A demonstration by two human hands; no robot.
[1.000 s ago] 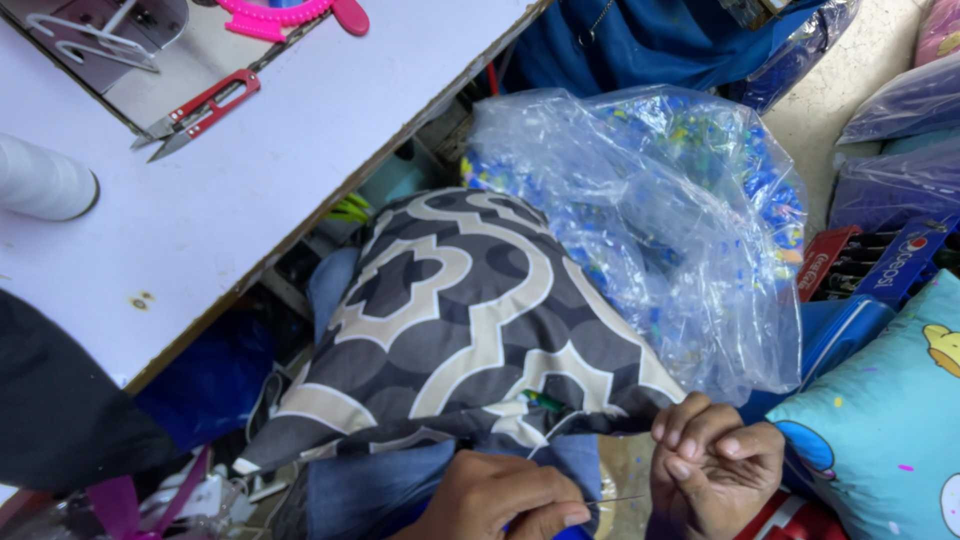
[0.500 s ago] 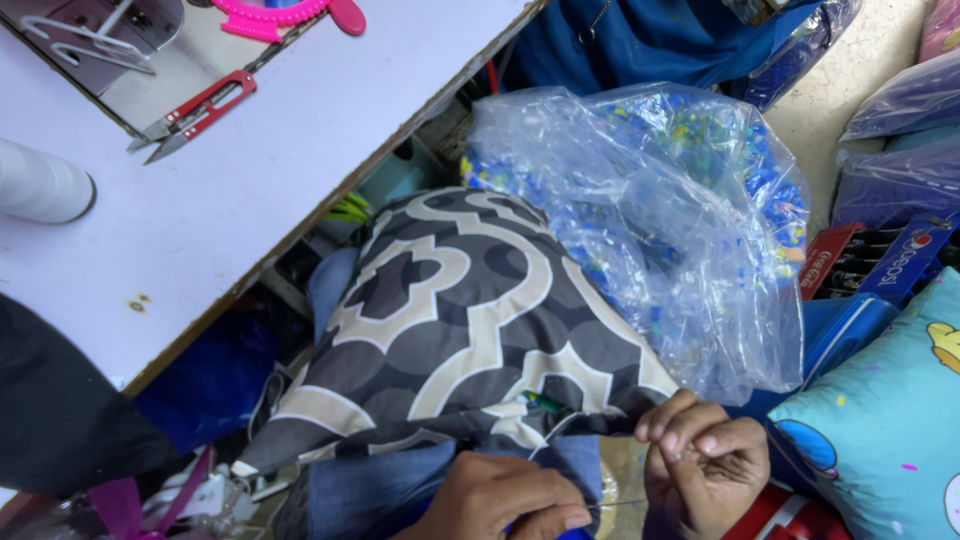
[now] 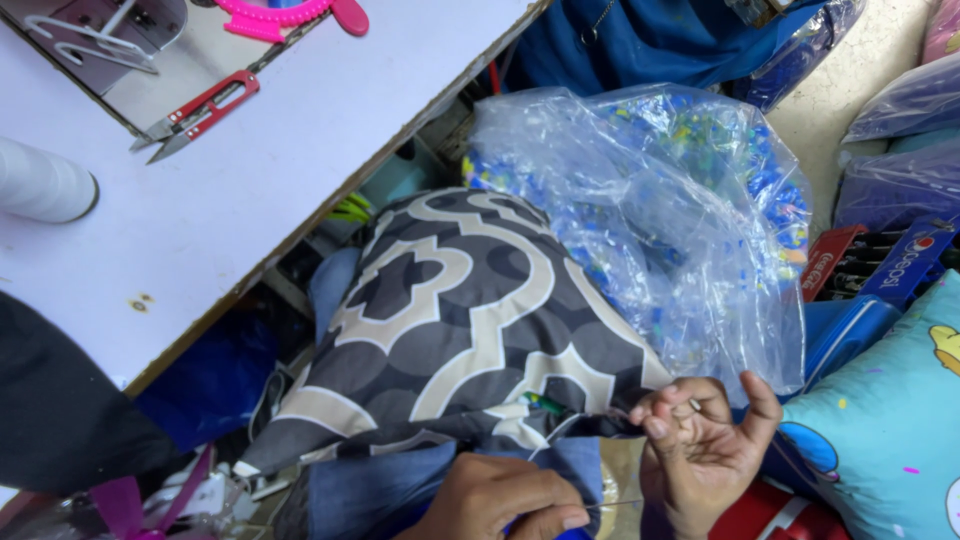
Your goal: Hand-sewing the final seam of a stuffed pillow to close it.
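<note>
Two hands [image 3: 700, 450] at grey cushion [image 3: 460, 320], clear bag [image 3: 680, 220] behind.

1. Our left hand [image 3: 505, 500] is bare: no glove, ring or band shows on the part in view, just below the grey patterned cushion [image 3: 450, 330].
2. Our right hand [image 3: 700, 445] is bare too, with short, unpainted nails, at the cushion's lower right corner.
3. Neither wrist shows a sleeve, a cuff or a watch before the picture's bottom edge cuts it off.
4. Below the cushion, between our hands, we wear blue denim cloth [image 3: 390, 485].
</note>
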